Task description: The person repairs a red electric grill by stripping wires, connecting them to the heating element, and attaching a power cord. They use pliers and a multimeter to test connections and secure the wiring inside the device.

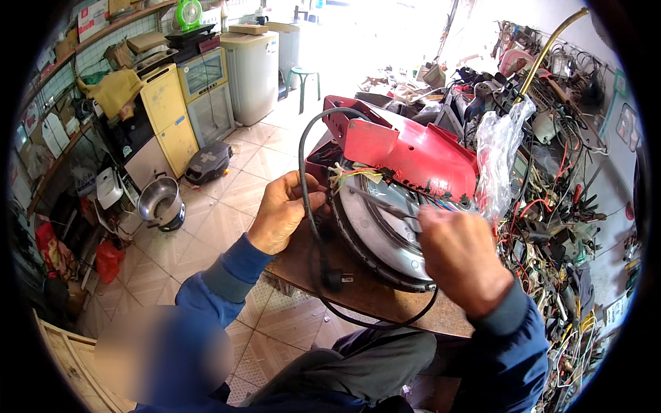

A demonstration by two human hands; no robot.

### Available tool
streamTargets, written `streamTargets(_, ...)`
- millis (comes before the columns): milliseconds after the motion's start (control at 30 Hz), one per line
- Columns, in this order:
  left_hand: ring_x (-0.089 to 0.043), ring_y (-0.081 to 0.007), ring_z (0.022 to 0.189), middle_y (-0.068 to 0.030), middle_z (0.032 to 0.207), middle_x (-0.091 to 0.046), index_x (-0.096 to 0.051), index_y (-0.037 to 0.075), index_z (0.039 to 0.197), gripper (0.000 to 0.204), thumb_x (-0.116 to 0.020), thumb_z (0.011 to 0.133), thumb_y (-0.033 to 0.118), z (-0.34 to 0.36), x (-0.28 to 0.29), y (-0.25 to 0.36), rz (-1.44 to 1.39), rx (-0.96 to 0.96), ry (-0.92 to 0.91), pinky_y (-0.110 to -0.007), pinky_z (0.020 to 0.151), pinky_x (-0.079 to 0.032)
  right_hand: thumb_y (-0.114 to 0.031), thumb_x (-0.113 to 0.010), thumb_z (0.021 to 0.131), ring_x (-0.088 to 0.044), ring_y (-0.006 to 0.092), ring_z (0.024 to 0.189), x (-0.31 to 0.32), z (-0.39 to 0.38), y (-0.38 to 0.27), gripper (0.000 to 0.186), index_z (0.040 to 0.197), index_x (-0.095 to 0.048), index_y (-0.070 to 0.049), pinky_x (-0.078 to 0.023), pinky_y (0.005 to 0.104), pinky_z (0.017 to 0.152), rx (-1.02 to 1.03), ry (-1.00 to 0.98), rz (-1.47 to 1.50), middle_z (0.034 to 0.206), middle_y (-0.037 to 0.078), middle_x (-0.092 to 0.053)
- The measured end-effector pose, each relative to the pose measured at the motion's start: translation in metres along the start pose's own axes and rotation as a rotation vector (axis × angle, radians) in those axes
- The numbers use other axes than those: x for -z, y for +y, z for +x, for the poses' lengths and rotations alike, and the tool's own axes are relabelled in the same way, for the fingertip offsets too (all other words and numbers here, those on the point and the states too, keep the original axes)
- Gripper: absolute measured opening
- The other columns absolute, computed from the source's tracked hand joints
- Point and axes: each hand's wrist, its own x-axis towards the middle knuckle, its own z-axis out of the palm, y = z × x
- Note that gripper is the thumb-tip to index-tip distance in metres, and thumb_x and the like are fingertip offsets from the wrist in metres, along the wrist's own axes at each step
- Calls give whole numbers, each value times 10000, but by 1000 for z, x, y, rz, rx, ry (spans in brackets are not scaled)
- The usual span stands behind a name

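Note:
An opened appliance lies tilted on a brown board, with a round silver metal body (375,230) and a red shell (430,155) raised at its far side. Loose coloured wires (358,173) stick out at its near left rim. My left hand (286,210) is at that rim, thumb and fingers pinched together; what is between them is hidden. A black power cord (301,155) loops past these fingers, its plug (337,279) hanging at the board's edge. My right hand (461,255) is closed around a slim metal-shafted tool (379,201), its tip pointing left over the silver body.
A large heap of wires and parts (551,275) rises on the right, with a clear plastic bag (502,155) beside the red shell. On the tiled floor at left stand a metal pot (160,203) and a black case (208,164). Cabinets (169,117) line the left wall.

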Motion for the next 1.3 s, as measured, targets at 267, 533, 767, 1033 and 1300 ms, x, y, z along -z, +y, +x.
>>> streamTargets(267, -636, -118, 798, -44, 900, -620, -596, 18, 1183, 204, -642, 991, 69, 3, 2, -11, 41, -76, 30, -270, 715, -535, -45, -694, 664, -675, 433, 725, 55, -135, 109, 156, 799, -646, 17, -530, 482, 651, -771, -235, 58, 710, 237, -649)
streamTargets(533, -670, -166, 997, -86, 1104, -679, -709, 2, 1157, 221, -687, 999, 154, 12, -3, -8, 440, -378, 11, -305, 848, -549, -74, -732, 606, -702, 429, 778, 1, -242, 182, 144, 733, -748, -8, -575, 491, 739, -842, -439, -160, 783, 251, -693)
streamTargets(767, -667, -257, 986, -148, 1028, -682, -744, -24, 1102, 338, -811, 878, 220, 25, -19, 17, 935, -578, -57, -360, 852, -543, -81, -700, 685, -633, 454, 777, -13, -226, 178, 129, 795, -685, -18, -505, 553, 742, -655, -337, -129, 771, 221, -650)
streamTargets(1033, -667, -264, 660, -166, 813, -673, -681, -34, 890, 141, -756, 814, 57, 30, -25, 24, 976, -561, 32, -362, 634, -531, -120, -751, 825, -668, 449, 841, -5, -104, 91, 209, 987, -691, -3, -540, 503, 748, -533, 12, 151, 889, 224, -676)
streamTargets(1300, -696, -314, 804, -156, 901, -673, -717, 0, 957, 165, -729, 792, -10, 4, -4, 60, 1349, -803, 235, -383, 708, -561, -121, -729, 853, -666, 395, 944, -25, -68, 69, 304, 1134, -675, -21, -544, 485, 806, -399, 40, 83, 992, 190, -665)
